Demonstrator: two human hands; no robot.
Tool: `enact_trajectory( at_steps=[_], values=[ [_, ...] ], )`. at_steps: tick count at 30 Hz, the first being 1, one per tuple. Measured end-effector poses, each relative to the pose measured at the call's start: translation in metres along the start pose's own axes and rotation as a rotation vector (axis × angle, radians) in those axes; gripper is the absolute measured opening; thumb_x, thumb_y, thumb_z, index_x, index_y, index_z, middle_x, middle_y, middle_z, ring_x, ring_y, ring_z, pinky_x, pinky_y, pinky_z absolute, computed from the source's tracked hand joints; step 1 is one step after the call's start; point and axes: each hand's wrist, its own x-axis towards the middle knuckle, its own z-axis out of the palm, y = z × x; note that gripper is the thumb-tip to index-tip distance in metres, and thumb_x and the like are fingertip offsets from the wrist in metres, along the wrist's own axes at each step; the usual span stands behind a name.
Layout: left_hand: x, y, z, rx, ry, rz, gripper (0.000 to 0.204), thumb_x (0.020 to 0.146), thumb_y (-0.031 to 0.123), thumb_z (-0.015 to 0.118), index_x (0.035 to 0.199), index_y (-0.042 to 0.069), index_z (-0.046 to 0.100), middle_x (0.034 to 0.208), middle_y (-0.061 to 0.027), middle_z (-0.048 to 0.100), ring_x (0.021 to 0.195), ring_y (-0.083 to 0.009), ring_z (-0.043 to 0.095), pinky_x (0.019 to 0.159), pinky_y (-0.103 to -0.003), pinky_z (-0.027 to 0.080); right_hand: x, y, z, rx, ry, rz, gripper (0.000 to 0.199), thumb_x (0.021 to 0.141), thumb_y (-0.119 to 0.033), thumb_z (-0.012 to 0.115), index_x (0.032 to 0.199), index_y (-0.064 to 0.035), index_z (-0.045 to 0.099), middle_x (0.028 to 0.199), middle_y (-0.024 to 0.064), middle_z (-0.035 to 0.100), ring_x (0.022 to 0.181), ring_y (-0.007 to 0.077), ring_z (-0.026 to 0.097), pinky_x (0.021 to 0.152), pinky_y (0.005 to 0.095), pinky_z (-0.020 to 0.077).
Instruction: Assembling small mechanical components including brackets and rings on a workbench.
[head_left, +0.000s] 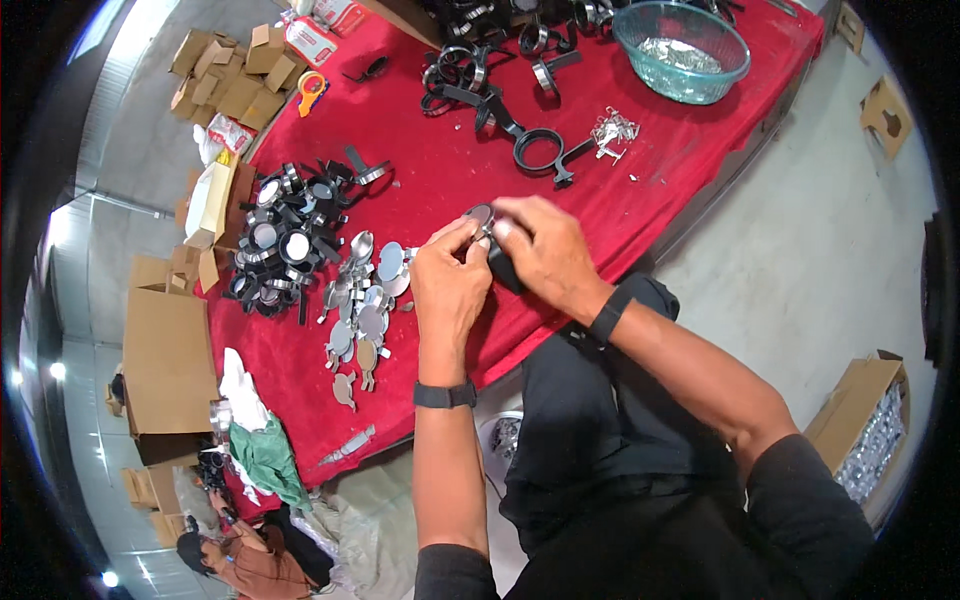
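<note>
At the table's near edge, my left hand (450, 280) and my right hand (550, 255) meet around a small round metal disc part (482, 213). My left thumb and fingertips pinch it, and the fingers of my right hand press on it from the other side. Below the fingers a black block-like piece (502, 265) shows in part; whether it belongs to the held part I cannot tell. Just left of my left hand lies a pile of flat grey metal discs with tabs (370, 320). Past it is a heap of black ring-shaped holders (290, 240), some with pale discs inside.
A red cloth (420, 150) covers the table. Black ring brackets (540, 150), small metal clips (612, 130) and a clear basin (680, 60) of metal bits lie at the far side. An orange tape cutter (312, 92) and cardboard boxes (165, 345) are left; another person (260, 565) is at lower left.
</note>
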Motion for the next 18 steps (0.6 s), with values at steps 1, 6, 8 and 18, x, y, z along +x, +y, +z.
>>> enact_trajectory(
  at_steps=[1, 6, 8, 18],
  values=[
    [-0.002, 0.003, -0.001, -0.015, 0.019, 0.002, 0.031, 0.094, 0.007, 0.073, 0.122, -0.005, 0.078, 0.129, -0.0226, 0.076, 0.122, -0.0283, 0.073, 0.108, -0.036, 0.053, 0.010, 0.003, -0.005, -0.091, 0.105, -0.036, 0.027, 0.096, -0.012, 0.069, 0.119, 0.0000, 0.073, 0.107, 0.0243, 0.072, 0.102, 0.0410, 0.071, 0.090, 0.0497, 0.0565],
    [-0.009, 0.009, -0.004, -0.035, -0.051, 0.022, 0.052, 0.085, 0.018, 0.084, 0.130, -0.007, 0.073, 0.136, -0.0240, 0.073, 0.125, -0.0314, 0.072, 0.111, -0.038, 0.052, 0.071, 0.032, -0.075, -0.648, -0.033, 0.093, 0.034, 0.095, -0.028, 0.074, 0.112, 0.0003, 0.072, 0.100, 0.0278, 0.075, 0.096, 0.0461, 0.073, 0.087, 0.0532, 0.0583],
    [-0.013, 0.004, -0.010, 0.001, -0.066, 0.041, 0.065, 0.080, 0.021, 0.089, 0.135, -0.007, 0.070, 0.136, -0.0246, 0.073, 0.126, -0.0318, 0.072, 0.112, -0.039, 0.052, 0.082, 0.033, -0.076, -0.778, -0.203, 0.080, 0.040, 0.096, -0.039, 0.074, 0.109, -0.0003, 0.071, 0.089, 0.0283, 0.074, 0.088, 0.0473, 0.074, 0.080, 0.0573, 0.0584],
    [-0.026, 0.008, -0.003, -0.044, 0.005, -0.025, 0.063, 0.079, 0.024, 0.092, 0.134, 0.000, 0.072, 0.128, -0.0229, 0.076, 0.119, -0.0334, 0.075, 0.107, -0.040, 0.055, 0.065, 0.023, -0.065, -0.812, -0.153, 0.109, 0.024, 0.092, -0.026, 0.073, 0.095, -0.0025, 0.071, 0.090, 0.0235, 0.075, 0.088, 0.0443, 0.074, 0.080, 0.0561, 0.0578]
  ],
)
